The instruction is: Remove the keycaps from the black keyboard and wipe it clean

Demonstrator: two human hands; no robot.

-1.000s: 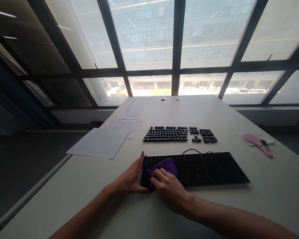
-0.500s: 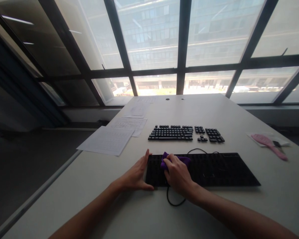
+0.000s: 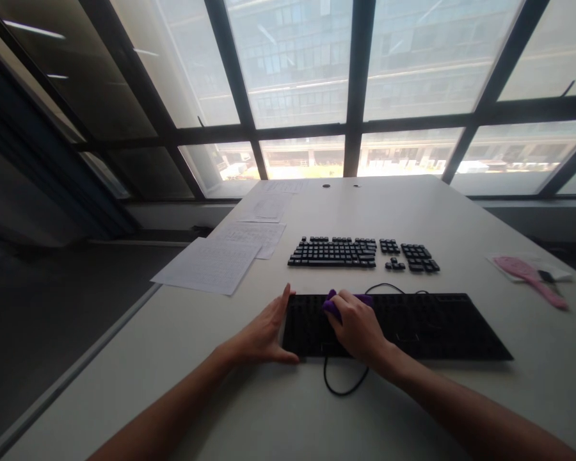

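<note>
A black keyboard base without its keycaps (image 3: 441, 326) lies flat on the white table. My left hand (image 3: 264, 333) grips its left end, thumb at the near edge and fingers at the far corner. Bunched in my right hand (image 3: 360, 326) is a purple cloth (image 3: 333, 306), pressed on the left-middle part of the base; some of the cloth is hidden under the fingers. A black cable (image 3: 345, 392) loops out from under the near edge. Beyond the base, loose black keycaps (image 3: 333, 253) are laid out in keyboard order.
Several printed paper sheets (image 3: 208, 262) lie along the table's left side. At the right, a pink hairbrush (image 3: 523, 272) rests on a white packet beside a small dark item (image 3: 547, 276). Large windows (image 3: 297, 77) stand behind the table (image 3: 249, 410).
My right hand has slid the cloth a little to the right along the base. The left hand keeps its place at the left end. The view has shifted slightly.
</note>
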